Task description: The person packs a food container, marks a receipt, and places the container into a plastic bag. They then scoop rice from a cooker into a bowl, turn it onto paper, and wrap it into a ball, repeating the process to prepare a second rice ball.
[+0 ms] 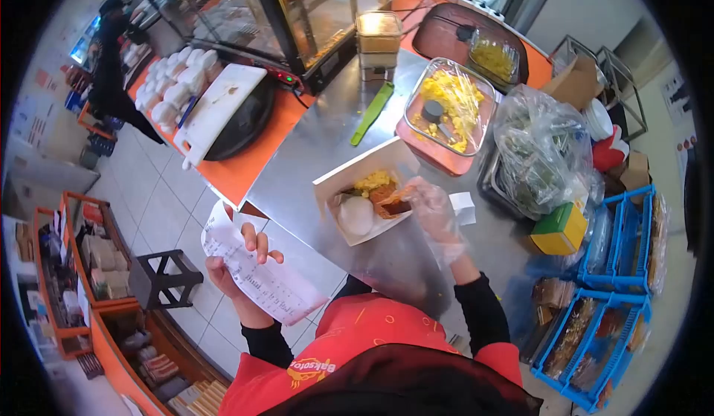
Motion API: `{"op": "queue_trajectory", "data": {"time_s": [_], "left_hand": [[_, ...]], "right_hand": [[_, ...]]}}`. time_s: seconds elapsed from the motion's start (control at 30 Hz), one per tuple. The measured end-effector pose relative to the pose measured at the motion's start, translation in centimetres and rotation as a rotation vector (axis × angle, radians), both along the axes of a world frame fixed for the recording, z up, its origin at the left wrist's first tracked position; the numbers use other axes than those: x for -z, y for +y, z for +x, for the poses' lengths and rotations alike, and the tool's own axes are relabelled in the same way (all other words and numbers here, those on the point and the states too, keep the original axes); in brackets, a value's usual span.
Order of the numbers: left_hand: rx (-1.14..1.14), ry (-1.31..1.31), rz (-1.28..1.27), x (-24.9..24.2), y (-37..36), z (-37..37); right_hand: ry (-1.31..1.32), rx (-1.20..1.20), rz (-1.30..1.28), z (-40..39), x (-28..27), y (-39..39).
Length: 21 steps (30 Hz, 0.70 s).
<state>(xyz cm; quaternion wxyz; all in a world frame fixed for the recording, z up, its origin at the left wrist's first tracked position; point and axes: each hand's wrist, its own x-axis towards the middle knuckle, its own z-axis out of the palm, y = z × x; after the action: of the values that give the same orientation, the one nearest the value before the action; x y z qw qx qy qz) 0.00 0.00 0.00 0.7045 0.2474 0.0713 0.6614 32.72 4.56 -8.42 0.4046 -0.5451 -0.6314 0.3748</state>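
My left hand grips a handwritten paper slip that curls at its top, left of the steel counter. A clear plastic glove covers my right hand, which reaches into an open cardboard food box. Its fingertips pinch an orange-brown piece of food at the box's right side; the exact kind cannot be made out. Inside the box also lie a white mound of rice and yellow scrambled egg.
Beyond the box on the steel counter are a green knife-shaped utensil and a tub of egg. A greens-filled plastic bag and a yellow-green carton stand right. A cutting board lies far left; a person stands beyond.
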Motion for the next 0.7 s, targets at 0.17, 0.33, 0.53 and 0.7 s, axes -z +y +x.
{"op": "queue_trajectory", "data": {"time_s": [0.17, 0.33, 0.53, 0.7], "left_hand": [[-0.107, 0.022, -0.052, 0.0, -2.5, -3.5], [-0.14, 0.031, -0.045, 0.0, -2.6, -4.9], [-0.122, 0.078, -0.052, 0.5, -2.0, -5.9], [-0.153, 0.207, -0.14, 1.5, -1.4, -5.4]], "right_hand": [[-0.503, -0.277, -0.058, -1.9, 3.5, 2.5], [-0.795, -0.137, 0.116, -2.9, -0.2, 1.9], [-0.711, 0.221, 0.335, -2.1, 0.1, -1.5], [-0.285, 0.462, 0.164, 0.8, 2.1, -3.9]]}}
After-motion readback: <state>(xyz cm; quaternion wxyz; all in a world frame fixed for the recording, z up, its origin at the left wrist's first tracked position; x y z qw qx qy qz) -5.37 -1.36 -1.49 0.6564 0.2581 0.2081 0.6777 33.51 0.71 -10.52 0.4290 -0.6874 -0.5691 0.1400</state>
